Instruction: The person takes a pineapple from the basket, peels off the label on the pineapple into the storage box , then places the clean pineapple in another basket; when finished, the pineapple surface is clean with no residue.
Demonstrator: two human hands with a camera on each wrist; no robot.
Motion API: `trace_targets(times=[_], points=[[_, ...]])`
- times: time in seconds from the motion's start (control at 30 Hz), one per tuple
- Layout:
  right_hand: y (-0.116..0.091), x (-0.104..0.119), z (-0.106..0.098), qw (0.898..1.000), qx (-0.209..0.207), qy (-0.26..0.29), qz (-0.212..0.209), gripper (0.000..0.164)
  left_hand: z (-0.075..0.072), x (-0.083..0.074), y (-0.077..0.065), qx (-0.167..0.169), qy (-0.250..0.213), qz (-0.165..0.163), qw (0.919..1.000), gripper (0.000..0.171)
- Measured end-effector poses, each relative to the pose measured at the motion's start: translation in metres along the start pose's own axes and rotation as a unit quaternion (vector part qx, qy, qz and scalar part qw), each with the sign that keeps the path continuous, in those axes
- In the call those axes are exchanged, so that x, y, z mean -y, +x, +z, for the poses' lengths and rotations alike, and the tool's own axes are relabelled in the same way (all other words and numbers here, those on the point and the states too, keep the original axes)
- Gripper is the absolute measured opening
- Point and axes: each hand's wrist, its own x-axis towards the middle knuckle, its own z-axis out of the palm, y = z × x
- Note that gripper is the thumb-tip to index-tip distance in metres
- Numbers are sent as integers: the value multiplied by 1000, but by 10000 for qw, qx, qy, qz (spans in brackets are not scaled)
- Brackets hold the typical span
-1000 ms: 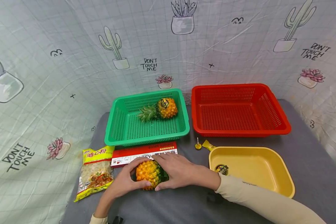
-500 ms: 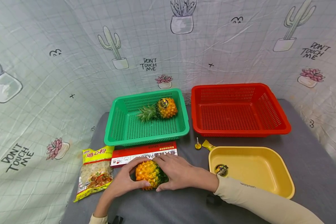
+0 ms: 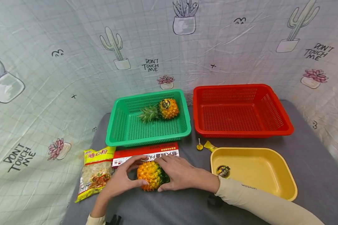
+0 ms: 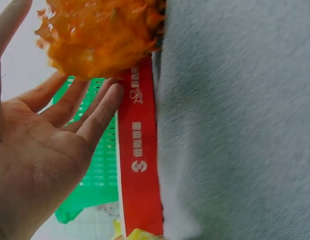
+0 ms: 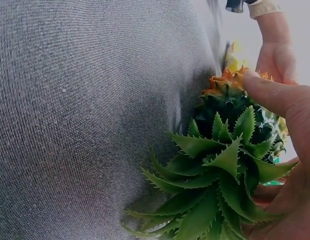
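R hand (image 3: pixel 178 172) grips pineapple (image 3: pixel 149 175); L hand (image 3: pixel 121 179) loose, opp. side.

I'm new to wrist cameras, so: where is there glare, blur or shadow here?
Head view: glossy highlight on the yellow tray; left wrist view: the pineapple looks soft, its detail smeared; right wrist view: dark shadow on the grey cloth beside the pineapple, and the left hand beyond looks pale and soft.

Round spiky pineapple (image 3: pixel 149 175): orange grading to dark green. Rectangular green plastic basket (image 3: pixel 157 127), rectangular red plastic basket (image 3: pixel 231 117): both lattice-patterned. Rounded yellow plastic tub (image 3: pixel 256 172). Pale fabric backdrop (image 3: pixel 214 47): faint grid, green cacti (image 3: pixel 112 43), pink succulents (image 3: pixel 56 149). Tabletop cloth (image 3: pixel 171 207): grey.
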Motion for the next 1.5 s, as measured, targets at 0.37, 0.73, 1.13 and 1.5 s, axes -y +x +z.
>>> trace_targets(times=[0.37, 0.73, 1.13, 1.5], points=[[0, -2, 3, 10000, 13, -27, 38, 99, -26, -9, 0, -411, 192, 32, 9990, 75], [0, -2, 7, 9998, -25, -188, 50, 100, -54, -14, 2, -1208, 349, 359, 9914, 77], [1, 1, 12, 9988, -47, -482, 108, 98, -55, -8, 5, -1870, 812, 437, 9780, 68], [1, 0, 13, 9988, -117, -463, 105, 94, -66, -8, 12, -2679, 1271, 390, 9542, 60]])
